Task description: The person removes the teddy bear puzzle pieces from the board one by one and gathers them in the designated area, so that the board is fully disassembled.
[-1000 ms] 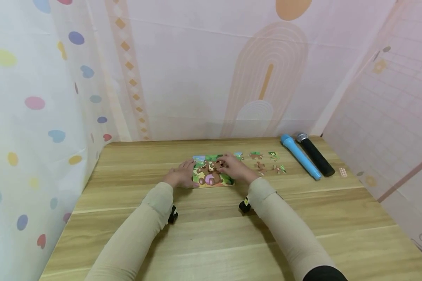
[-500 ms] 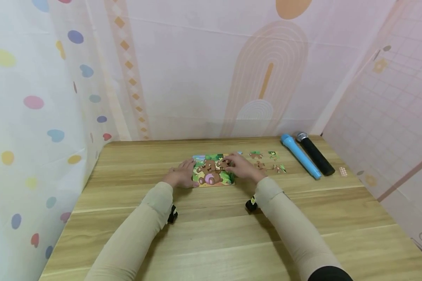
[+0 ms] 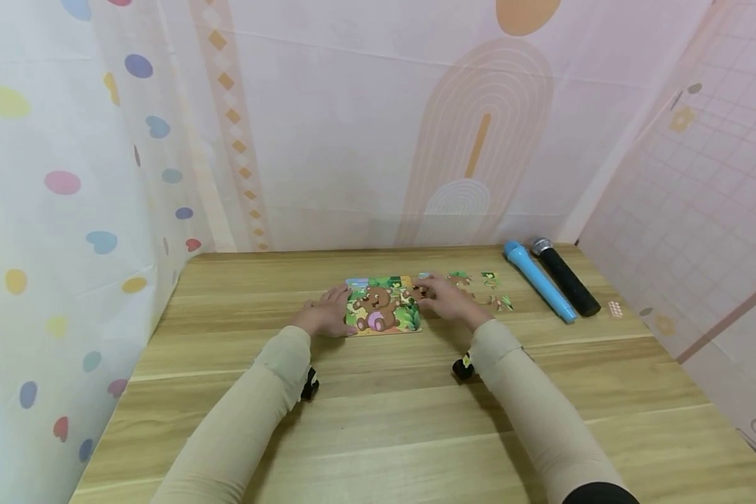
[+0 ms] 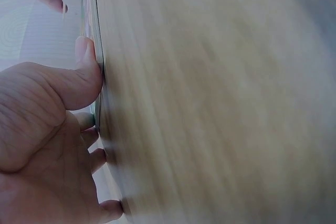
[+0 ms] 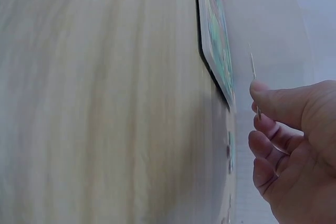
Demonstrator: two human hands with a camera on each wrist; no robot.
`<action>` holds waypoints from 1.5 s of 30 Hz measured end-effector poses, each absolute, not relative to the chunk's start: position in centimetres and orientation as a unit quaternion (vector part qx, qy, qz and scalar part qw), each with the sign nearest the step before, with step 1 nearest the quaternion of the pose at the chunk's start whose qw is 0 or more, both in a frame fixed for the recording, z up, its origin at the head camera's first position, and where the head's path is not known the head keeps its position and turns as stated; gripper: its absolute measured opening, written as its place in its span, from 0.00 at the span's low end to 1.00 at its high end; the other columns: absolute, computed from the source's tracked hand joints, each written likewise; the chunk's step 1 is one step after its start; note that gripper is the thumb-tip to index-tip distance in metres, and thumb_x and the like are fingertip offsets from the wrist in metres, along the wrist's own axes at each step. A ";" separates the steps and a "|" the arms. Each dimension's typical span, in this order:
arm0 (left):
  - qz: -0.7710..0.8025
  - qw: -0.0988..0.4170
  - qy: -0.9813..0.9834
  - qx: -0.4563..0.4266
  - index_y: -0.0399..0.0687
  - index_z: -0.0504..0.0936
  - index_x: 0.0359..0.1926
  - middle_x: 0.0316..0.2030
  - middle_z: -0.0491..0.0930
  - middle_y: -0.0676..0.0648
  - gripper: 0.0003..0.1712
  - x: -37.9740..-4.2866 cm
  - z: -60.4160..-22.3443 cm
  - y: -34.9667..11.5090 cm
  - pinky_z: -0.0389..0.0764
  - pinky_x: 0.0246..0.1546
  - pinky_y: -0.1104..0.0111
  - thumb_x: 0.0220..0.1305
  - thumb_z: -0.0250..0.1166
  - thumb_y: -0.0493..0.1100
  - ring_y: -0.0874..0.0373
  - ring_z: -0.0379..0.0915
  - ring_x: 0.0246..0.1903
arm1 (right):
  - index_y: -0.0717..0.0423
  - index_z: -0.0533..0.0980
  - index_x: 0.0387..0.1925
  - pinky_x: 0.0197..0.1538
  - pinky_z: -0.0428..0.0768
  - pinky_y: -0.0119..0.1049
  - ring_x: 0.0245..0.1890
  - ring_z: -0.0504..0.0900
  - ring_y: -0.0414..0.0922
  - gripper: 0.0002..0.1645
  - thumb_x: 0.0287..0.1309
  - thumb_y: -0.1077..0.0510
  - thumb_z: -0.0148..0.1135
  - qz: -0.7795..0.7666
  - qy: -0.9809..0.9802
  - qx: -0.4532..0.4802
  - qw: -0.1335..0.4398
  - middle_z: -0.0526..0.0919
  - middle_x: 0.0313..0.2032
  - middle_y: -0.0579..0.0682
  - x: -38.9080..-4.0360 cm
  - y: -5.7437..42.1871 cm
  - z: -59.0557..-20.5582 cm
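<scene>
Along the puzzle's left side rests the left hand (image 3: 323, 313), its fingers spread; the head view shows it from above, while the left wrist view adds the thumb against the puzzle's edge and the other fingertips reaching down apart from one another. Next comes the puzzle (image 3: 378, 311), flat on the worktop (image 3: 365, 420). Only the head view shows its picture well: a brown bear with a lilac belly among green leaves, a strip of blue at the upper left. The right wrist view gives what that one lacks, a pale, thin side with a dark lower edge.

Over the puzzle's right part, the right hand (image 3: 450, 301) pinches a piece (image 3: 418, 293) between thumb and fingers. From the head it seems to overlap the puzzle, with a small bear's face printed on it; from the right wrist it is a mere sliver, seen edge-on and raised clear of the worktop. Further right lie loose pieces (image 3: 500, 303), some partly hidden by the hand, then a blue microphone (image 3: 540, 282), a black microphone (image 3: 565, 277) and a small dotted patch (image 3: 615, 309).
</scene>
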State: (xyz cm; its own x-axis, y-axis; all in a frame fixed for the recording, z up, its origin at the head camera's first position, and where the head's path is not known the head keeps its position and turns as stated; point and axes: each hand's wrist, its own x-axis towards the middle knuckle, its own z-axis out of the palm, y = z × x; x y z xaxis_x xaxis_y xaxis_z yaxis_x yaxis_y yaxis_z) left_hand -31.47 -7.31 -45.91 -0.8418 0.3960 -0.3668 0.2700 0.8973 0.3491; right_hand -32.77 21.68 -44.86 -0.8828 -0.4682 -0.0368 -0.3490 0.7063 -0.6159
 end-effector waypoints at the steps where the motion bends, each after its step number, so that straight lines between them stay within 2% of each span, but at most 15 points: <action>1: 0.144 0.221 0.948 0.176 0.40 0.36 0.81 0.81 0.28 0.41 0.54 -31.3 -45.8 -7.3 0.37 0.71 0.33 0.73 0.62 0.55 0.41 0.26 0.79 | 0.65 0.67 0.71 0.56 0.79 0.47 0.55 0.76 0.56 0.30 0.71 0.65 0.59 -0.312 0.918 -0.223 0.096 0.71 0.59 0.63 -32.7 21.8 -44.8; 11: 0.150 0.220 0.947 0.180 0.38 0.38 0.81 0.81 0.30 0.39 0.52 -30.8 -45.2 -7.3 0.37 0.71 0.33 0.74 0.61 0.54 0.40 0.27 0.79 | 0.69 0.71 0.67 0.54 0.80 0.46 0.53 0.78 0.56 0.27 0.69 0.66 0.61 -0.292 0.926 -0.228 0.074 0.74 0.56 0.62 -32.6 23.7 -45.1; 19: 0.147 0.223 0.947 0.178 0.39 0.37 0.81 0.81 0.29 0.40 0.53 -30.9 -45.4 -7.3 0.37 0.71 0.33 0.73 0.61 0.55 0.40 0.27 0.79 | 0.66 0.72 0.66 0.54 0.79 0.47 0.52 0.77 0.54 0.26 0.69 0.65 0.61 -0.294 0.929 -0.209 0.086 0.75 0.52 0.59 -32.6 25.0 -45.3; 27: 0.152 0.222 0.948 0.173 0.40 0.36 0.81 0.81 0.28 0.41 0.54 -31.5 -46.3 -7.5 0.35 0.71 0.34 0.73 0.61 0.55 0.41 0.26 0.79 | 0.68 0.73 0.65 0.57 0.78 0.50 0.53 0.77 0.56 0.24 0.69 0.65 0.61 -0.263 0.937 -0.214 0.081 0.75 0.57 0.65 -32.7 25.5 -45.4; 36: 0.147 0.223 0.947 0.179 0.40 0.36 0.81 0.81 0.28 0.40 0.55 -31.5 -46.1 -7.5 0.36 0.71 0.33 0.73 0.61 0.56 0.40 0.26 0.79 | 0.67 0.74 0.64 0.56 0.76 0.50 0.49 0.74 0.53 0.25 0.68 0.66 0.62 -0.225 0.944 -0.224 0.086 0.76 0.52 0.63 -32.6 25.8 -45.1; 41: 0.143 0.222 0.947 0.180 0.40 0.37 0.81 0.81 0.29 0.40 0.54 -31.3 -45.9 -7.5 0.37 0.71 0.32 0.73 0.61 0.56 0.41 0.26 0.79 | 0.69 0.73 0.64 0.58 0.76 0.51 0.53 0.75 0.56 0.25 0.68 0.66 0.62 -0.209 0.946 -0.234 0.085 0.76 0.54 0.65 -32.6 25.8 -44.9; 44: 0.141 0.220 0.948 0.180 0.40 0.36 0.81 0.81 0.29 0.41 0.54 -31.5 -46.0 -7.4 0.38 0.71 0.32 0.73 0.61 0.56 0.41 0.26 0.79 | 0.69 0.73 0.64 0.64 0.73 0.54 0.60 0.73 0.61 0.25 0.68 0.66 0.62 -0.198 0.948 -0.236 0.083 0.74 0.58 0.68 -32.6 25.8 -44.7; 45: 0.142 0.218 0.949 0.180 0.40 0.36 0.81 0.81 0.29 0.40 0.54 -31.6 -46.1 -7.4 0.38 0.70 0.32 0.73 0.61 0.56 0.41 0.27 0.79 | 0.68 0.73 0.64 0.63 0.74 0.54 0.60 0.74 0.61 0.25 0.68 0.66 0.62 -0.194 0.948 -0.236 0.083 0.74 0.58 0.68 -32.6 25.8 -44.7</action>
State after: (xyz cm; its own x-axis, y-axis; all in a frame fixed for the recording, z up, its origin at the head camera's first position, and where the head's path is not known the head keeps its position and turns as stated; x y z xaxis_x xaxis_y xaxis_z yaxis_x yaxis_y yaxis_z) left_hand -31.58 -7.45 -46.13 -0.8401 0.4030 -0.3631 0.2791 0.8951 0.3476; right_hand -32.55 25.81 -44.69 -0.8747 -0.4801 -0.0664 -0.4153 0.8131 -0.4079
